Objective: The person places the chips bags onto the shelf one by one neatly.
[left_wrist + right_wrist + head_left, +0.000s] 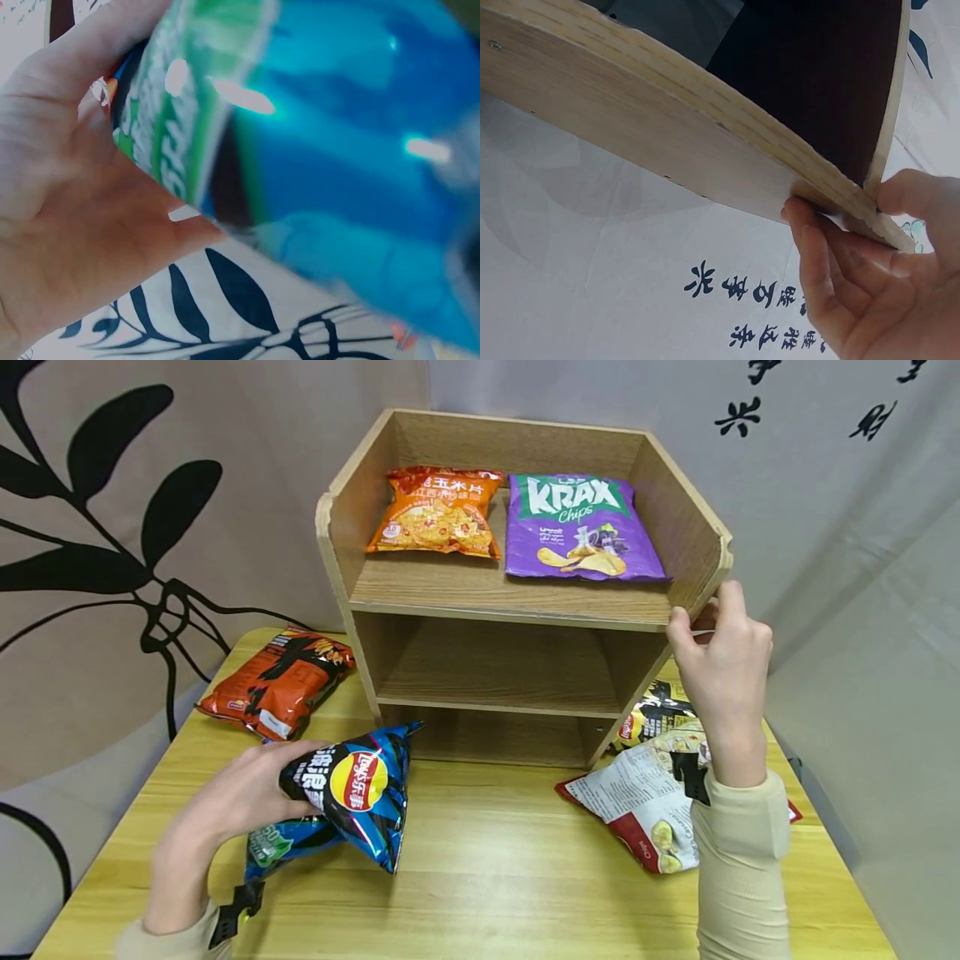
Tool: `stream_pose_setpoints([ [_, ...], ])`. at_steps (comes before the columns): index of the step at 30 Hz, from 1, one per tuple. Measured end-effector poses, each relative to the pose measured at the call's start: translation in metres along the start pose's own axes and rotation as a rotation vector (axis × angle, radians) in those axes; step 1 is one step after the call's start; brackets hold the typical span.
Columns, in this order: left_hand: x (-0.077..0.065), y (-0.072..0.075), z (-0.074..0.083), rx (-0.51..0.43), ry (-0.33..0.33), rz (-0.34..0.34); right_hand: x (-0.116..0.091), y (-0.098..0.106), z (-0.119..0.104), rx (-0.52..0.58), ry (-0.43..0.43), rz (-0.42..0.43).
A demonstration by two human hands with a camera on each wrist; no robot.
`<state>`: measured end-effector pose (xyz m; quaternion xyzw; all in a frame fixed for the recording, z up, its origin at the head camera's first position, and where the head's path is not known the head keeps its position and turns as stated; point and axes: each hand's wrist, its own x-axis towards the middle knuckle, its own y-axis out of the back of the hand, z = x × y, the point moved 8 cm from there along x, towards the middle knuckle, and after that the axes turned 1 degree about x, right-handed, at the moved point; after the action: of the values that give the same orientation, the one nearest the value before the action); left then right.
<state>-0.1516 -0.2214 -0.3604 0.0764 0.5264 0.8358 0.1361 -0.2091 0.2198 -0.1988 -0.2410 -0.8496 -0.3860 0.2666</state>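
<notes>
My left hand [243,793] grips a black-and-blue chip bag [360,785] with a round yellow-and-red logo, held above the table left of centre. Just under it shows a blue packet part with a green patch [270,846]; whether this is a second bag, I cannot tell. In the left wrist view, thumb and fingers spread around a shiny blue surface [337,150] with a green label, blurred. My right hand [723,668] pinches the front edge of the wooden shelf's right side panel [727,120], thumb inside and fingers outside. On the shelf [480,602], the top level bears an orange snack bag [442,514] and a purple chip bag [581,531].
A red-orange bag [281,685] lies left of the shelf on the wooden table [480,877]. To the right are a white-and-red bag [645,802], partly behind my right forearm, and a black-and-yellow bag [660,714]. A patterned curtain [525,385] hangs behind.
</notes>
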Motion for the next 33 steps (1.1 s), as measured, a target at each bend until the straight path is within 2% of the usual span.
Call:
stream_pose_setpoints([
  [5,0.002,0.006,0.018,0.029,-0.010,0.065,0.000,0.000,0.000,-0.002,-0.005,-0.002],
  [8,0.003,0.009,0.031,0.050,-0.050,0.128,0.000,0.001,0.000,-0.003,-0.006,-0.001],
  [13,0.006,0.012,0.052,0.032,-0.139,0.267,0.000,0.001,0.000,-0.002,-0.004,-0.001],
  [18,0.006,0.020,0.069,-0.014,-0.167,0.427,0.000,0.000,0.000,0.001,-0.002,-0.002],
  [21,0.005,0.028,0.080,-0.010,-0.159,0.529,-0.001,0.001,0.000,0.004,-0.001,0.001],
  [24,0.006,0.034,0.091,-0.004,-0.147,0.603,-0.001,0.001,0.000,0.006,-0.004,0.002],
  [30,0.017,0.039,0.107,-0.076,-0.102,0.700,-0.001,0.000,0.000,0.005,-0.010,-0.006],
  [33,0.024,0.039,0.115,-0.078,-0.080,0.751,-0.001,0.000,0.000,0.003,-0.010,-0.006],
])
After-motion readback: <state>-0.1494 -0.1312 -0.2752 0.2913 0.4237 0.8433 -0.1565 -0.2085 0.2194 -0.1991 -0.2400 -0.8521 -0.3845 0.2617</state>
